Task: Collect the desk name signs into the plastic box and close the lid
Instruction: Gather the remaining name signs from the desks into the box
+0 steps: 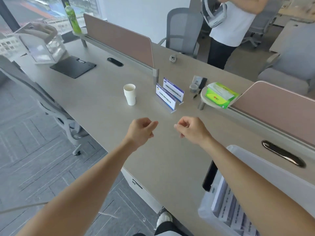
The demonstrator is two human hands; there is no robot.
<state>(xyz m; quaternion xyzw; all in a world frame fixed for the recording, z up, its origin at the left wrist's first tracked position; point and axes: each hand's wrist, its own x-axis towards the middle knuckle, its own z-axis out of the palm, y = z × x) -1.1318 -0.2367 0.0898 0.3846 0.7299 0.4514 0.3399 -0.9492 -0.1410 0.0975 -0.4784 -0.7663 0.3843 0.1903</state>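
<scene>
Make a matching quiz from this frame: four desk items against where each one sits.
Things:
1. paper cups
2. tissue box
3. clipboard
4. plastic box

Places:
A. on the small round shelf
B. lying flat at the far left of the desk
C. at the near right of the desk, lid open
D. mid-desk, left of the name signs

Pairs: 1-D, 2-A, 3-B, 4-C

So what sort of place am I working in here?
Probably an open-plan office: a long beige desk with pinkish divider screens, grey swivel chairs, and two clear acrylic name signs.
</scene>
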